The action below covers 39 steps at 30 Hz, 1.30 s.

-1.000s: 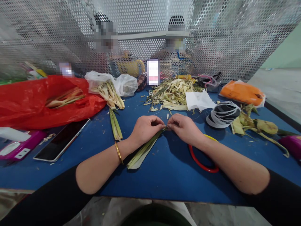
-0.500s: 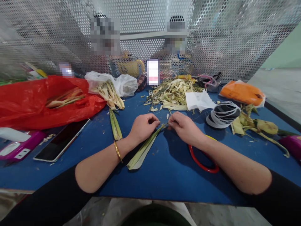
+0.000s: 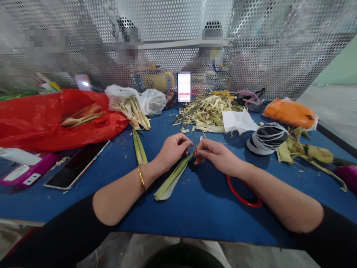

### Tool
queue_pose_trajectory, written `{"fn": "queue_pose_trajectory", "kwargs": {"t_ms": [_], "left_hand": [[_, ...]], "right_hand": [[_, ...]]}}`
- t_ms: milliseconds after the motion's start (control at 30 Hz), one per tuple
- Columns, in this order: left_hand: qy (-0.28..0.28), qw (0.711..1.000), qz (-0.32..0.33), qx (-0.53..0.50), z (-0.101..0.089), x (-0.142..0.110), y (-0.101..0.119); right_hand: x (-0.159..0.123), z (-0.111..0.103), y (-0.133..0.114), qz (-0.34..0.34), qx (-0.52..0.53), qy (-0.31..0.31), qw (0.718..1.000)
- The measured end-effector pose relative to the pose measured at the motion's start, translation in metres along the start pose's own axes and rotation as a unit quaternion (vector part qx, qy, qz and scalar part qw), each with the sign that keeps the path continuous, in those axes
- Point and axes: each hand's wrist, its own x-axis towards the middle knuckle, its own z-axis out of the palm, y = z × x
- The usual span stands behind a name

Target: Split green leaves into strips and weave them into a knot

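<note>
Both hands meet over a bundle of pale green corn husk leaves (image 3: 171,182), which lies slantwise with its narrow end up between them. My left hand (image 3: 173,149), with a gold bangle at the wrist, is pinched beside that narrow end. Just right of it, my right hand (image 3: 213,152) has thumb and fingers pressed together close to the same tip. Anything thin in either pinch is too small to make out. A second folded husk bundle (image 3: 139,147) lies behind my left wrist. Under my right forearm is a red ring (image 3: 242,197), partly hidden.
Husk scraps (image 3: 209,111) are heaped at the back beside white paper (image 3: 238,121). A spool of white cord (image 3: 267,139), an orange packet (image 3: 290,113) and dried husks (image 3: 315,152) stand right. Left are a red bag (image 3: 33,119) and a phone (image 3: 78,165). Perforated mesh (image 3: 173,22) rises behind.
My right hand has moved slightly left and down, nearer the husk tip, and its fingers are more curled. My left hand stays close by. The view has shifted a little.
</note>
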Motion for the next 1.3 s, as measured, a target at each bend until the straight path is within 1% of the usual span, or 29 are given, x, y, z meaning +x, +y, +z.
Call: {"fn": "queue_pose_trajectory", "kwargs": {"t_ms": [67, 133, 200, 267, 333, 400, 500, 667, 800, 967, 1100, 1233, 1300], "left_hand": [[-0.042, 0.991, -0.056, -0.117, 0.002, -0.001, 0.002], [-0.075, 0.973, -0.087, -0.202, 0.002, -0.001, 0.002], [-0.1, 0.956, -0.097, -0.258, 0.001, -0.001, 0.002], [-0.122, 0.947, -0.096, -0.281, 0.001, -0.001, 0.002], [-0.129, 0.951, -0.091, -0.267, 0.0, -0.001, 0.003], [-0.127, 0.966, -0.073, -0.214, 0.001, -0.002, 0.003], [-0.133, 0.982, -0.039, -0.126, 0.002, -0.004, 0.005], [-0.137, 0.99, -0.011, -0.038, 0.001, -0.006, 0.008], [-0.138, 0.99, -0.009, 0.006, -0.001, -0.005, 0.008], [-0.141, 0.99, -0.014, 0.024, -0.002, -0.004, 0.007], [-0.14, 0.989, -0.041, -0.001, -0.001, -0.005, 0.008], [-0.138, 0.986, -0.078, -0.041, -0.001, -0.006, 0.011], [-0.134, 0.984, -0.097, -0.06, -0.002, -0.006, 0.011]], "right_hand": [[0.0, 0.0, 0.002, -0.004, 0.002, 0.01, 1.0], [0.0, 0.0, 0.003, -0.008, 0.002, 0.016, 1.0], [0.0, 0.0, 0.003, -0.011, -0.002, 0.021, 1.0], [0.0, 0.0, 0.002, -0.01, -0.007, 0.026, 1.0], [0.0, -0.001, 0.001, -0.005, -0.014, 0.03, 0.999], [0.0, -0.002, 0.0, 0.0, -0.027, 0.029, 0.999], [-0.001, -0.003, -0.002, 0.003, -0.082, 0.029, 0.996], [-0.004, -0.002, -0.008, -0.003, -0.186, 0.023, 0.982], [-0.005, -0.002, -0.01, -0.005, -0.214, 0.016, 0.977], [-0.006, -0.002, -0.008, 0.001, -0.212, 0.007, 0.977], [-0.006, -0.003, -0.008, 0.014, -0.22, 0.005, 0.975], [-0.003, -0.004, -0.006, 0.022, -0.166, 0.015, 0.986], [-0.002, -0.005, -0.004, 0.009, -0.143, 0.027, 0.989]]}}
